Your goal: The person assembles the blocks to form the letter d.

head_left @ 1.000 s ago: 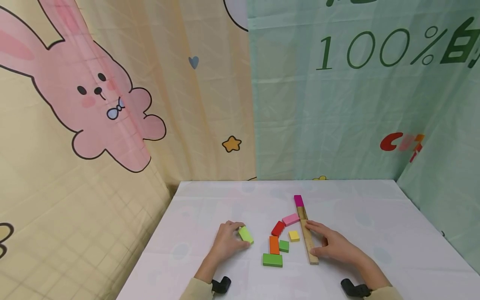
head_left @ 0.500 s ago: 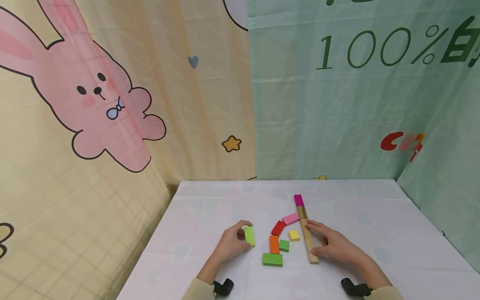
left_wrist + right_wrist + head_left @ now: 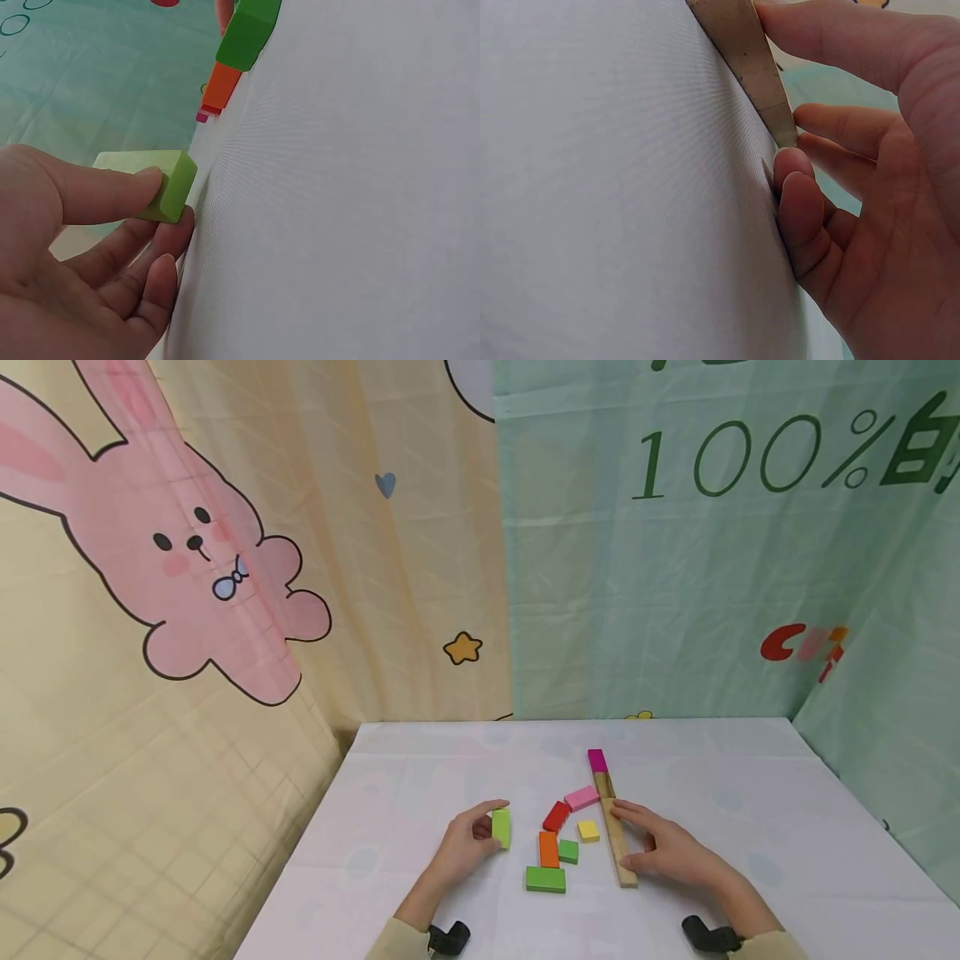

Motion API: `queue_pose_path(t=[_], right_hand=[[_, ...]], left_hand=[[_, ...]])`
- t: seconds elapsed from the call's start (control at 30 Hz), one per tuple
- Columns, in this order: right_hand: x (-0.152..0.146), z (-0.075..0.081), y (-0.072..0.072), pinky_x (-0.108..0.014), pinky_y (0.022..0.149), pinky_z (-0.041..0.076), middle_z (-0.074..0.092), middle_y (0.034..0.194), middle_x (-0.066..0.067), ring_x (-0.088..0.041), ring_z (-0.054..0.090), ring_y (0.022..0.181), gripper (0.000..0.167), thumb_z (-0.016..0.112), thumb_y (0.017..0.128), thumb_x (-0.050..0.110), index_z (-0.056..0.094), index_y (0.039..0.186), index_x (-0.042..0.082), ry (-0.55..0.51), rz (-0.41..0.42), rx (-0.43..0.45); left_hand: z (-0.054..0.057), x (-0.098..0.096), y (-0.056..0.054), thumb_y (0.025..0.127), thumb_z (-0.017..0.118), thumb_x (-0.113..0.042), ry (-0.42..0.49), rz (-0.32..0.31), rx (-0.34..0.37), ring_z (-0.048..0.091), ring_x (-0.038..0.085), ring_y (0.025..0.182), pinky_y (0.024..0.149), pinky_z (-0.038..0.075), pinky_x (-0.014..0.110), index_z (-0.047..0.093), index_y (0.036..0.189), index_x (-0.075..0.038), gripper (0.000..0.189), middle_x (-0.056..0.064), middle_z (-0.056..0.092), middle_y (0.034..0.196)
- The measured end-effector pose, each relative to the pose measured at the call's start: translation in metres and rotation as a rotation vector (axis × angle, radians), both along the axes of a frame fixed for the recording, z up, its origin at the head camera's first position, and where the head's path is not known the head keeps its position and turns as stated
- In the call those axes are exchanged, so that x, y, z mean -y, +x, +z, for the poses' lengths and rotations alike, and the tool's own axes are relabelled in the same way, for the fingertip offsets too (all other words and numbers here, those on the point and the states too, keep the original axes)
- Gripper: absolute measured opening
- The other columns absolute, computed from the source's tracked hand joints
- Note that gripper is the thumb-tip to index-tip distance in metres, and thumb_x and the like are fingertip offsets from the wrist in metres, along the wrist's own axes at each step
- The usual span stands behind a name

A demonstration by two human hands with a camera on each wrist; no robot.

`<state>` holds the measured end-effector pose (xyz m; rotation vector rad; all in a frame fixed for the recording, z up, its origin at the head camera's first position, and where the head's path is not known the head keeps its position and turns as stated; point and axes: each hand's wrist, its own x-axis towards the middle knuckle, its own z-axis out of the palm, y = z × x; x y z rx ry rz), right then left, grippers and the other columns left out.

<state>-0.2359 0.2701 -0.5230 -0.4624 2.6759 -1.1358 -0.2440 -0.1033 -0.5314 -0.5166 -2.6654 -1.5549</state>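
Note:
In the head view my left hand (image 3: pixel 467 846) pinches a light green block (image 3: pixel 501 829) between thumb and fingers. The left wrist view shows the thumb on the top of that light green block (image 3: pixel 142 180) with fingers beneath it. My right hand (image 3: pixel 671 852) rests its thumb and fingertips along the right side of a long natural wood block (image 3: pixel 617 847). In the right wrist view, thumb and fingers touch the same edge of that wood block (image 3: pixel 754 64) without wrapping round it. Left of it lie orange (image 3: pixel 549 850), red (image 3: pixel 557 817) and pink (image 3: pixel 582 799) blocks in a curve.
A larger green block (image 3: pixel 545 880) lies at the curve's near end. A small green block (image 3: pixel 568 852) and a yellow block (image 3: pixel 588 832) sit inside the curve. A magenta block (image 3: pixel 596 761) tops the wooden row. The white table (image 3: pixel 420 760) meets printed curtains (image 3: pixel 645 610) behind.
The light green block in my left hand has turned from slanted to nearly straight and shifted slightly right. My right hand and the other blocks look unmoved.

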Motion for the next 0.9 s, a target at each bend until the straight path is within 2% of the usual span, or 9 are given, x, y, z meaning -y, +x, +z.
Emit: queue_pose_path(t=[0.2, 0.43, 0.9], right_hand=[[0.0, 0.001, 0.001, -0.026, 0.057, 0.039, 0.034, 0.159, -0.011, -0.016, 0.048, 0.07, 0.085, 0.083, 0.081, 0.038, 0.044, 0.154, 0.02, 0.003, 0.005, -0.001], [0.001, 0.001, 0.001, -0.026, 0.057, 0.039, 0.034, 0.159, -0.011, -0.017, 0.049, 0.07, 0.085, 0.083, 0.082, 0.038, 0.043, 0.154, 0.019, -0.009, 0.013, 0.009], [0.0, 0.001, 0.0, -0.027, 0.058, 0.039, 0.035, 0.159, -0.009, -0.017, 0.049, 0.073, 0.084, 0.083, 0.081, 0.039, 0.044, 0.154, 0.02, 0.006, 0.003, 0.003]], left_hand=[[0.002, -0.004, 0.001, 0.081, 0.077, 0.005, 0.051, 0.013, 0.043, 0.062, 0.015, 0.083, 0.076, 0.051, 0.027, 0.061, 0.136, -0.014, 0.061, -0.002, 0.066, 0.092], [0.004, -0.005, 0.0, 0.084, 0.076, 0.002, 0.104, 0.011, 0.091, 0.065, 0.015, 0.084, 0.076, 0.053, 0.027, 0.063, 0.125, -0.017, 0.047, -0.002, 0.071, 0.091], [0.022, -0.02, -0.001, 0.087, 0.077, -0.005, 0.116, -0.033, 0.116, 0.065, 0.017, 0.085, 0.072, 0.055, 0.028, 0.071, 0.119, -0.016, 0.034, -0.002, 0.071, 0.094]])
